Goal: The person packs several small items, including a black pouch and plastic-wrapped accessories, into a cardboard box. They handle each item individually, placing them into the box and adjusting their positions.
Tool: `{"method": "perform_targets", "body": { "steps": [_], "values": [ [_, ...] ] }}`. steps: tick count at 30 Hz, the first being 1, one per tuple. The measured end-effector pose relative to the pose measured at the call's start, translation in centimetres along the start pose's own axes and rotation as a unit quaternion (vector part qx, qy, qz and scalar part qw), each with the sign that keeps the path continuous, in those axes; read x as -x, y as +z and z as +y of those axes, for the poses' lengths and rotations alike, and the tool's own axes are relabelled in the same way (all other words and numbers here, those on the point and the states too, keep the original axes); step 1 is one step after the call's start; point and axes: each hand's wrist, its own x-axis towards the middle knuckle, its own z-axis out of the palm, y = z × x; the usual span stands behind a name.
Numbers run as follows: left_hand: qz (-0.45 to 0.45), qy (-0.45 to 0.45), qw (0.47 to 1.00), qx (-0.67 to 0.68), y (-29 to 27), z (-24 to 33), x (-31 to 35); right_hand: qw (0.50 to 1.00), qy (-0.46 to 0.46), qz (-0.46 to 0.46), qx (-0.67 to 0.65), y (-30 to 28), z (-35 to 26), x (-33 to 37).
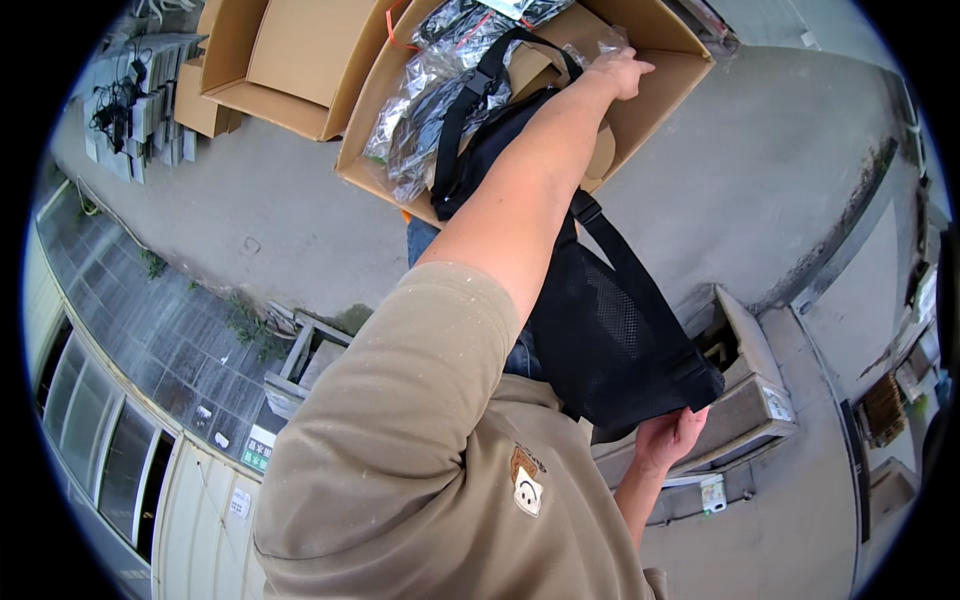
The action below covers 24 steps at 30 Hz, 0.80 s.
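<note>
Tan shirt [390, 480] up close, smiley patch [527, 494], lettering illegible! Left hand [622, 72] over the cardboard box [660, 85], grip I can't tell; right hand [672, 437], outside it, grips black mesh bag [615, 340].

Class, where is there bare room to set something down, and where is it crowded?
Bare grey ground lies right of the cardboard box, toward the stained ledge, and between the open carton at left and the dark tiled strip. Crowded: that box's left half, with plastic-wrapped packets, and between left hand and right hand, with black mesh gear.
</note>
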Motion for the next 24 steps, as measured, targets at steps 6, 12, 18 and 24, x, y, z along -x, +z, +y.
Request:
{"method": "perform_targets", "body": {
  "steps": [6, 12, 18, 24],
  "values": [
    [0.453, 0.147, 0.874, 0.096, -4.7, 0.2, 10.6, 0.999, 0.007, -0.037, -0.003, -1.2, 0.3, -3.5],
    [0.341, -0.366, 0.866, 0.012, -6.3, -15.0, 26.2, 0.998, 0.013, -0.059, -0.033, 1.3, 0.9, -5.4],
    [0.116, -0.333, 0.922, 0.161, -1.8, -21.8, 30.1, 0.992, 0.011, -0.077, -0.094, 3.0, 0.7, -5.3],
    [0.350, -0.322, 0.879, 0.012, -3.7, -21.5, 31.5, 0.997, 0.001, -0.059, -0.052, 2.6, 0.7, -4.2]
  ]
}}
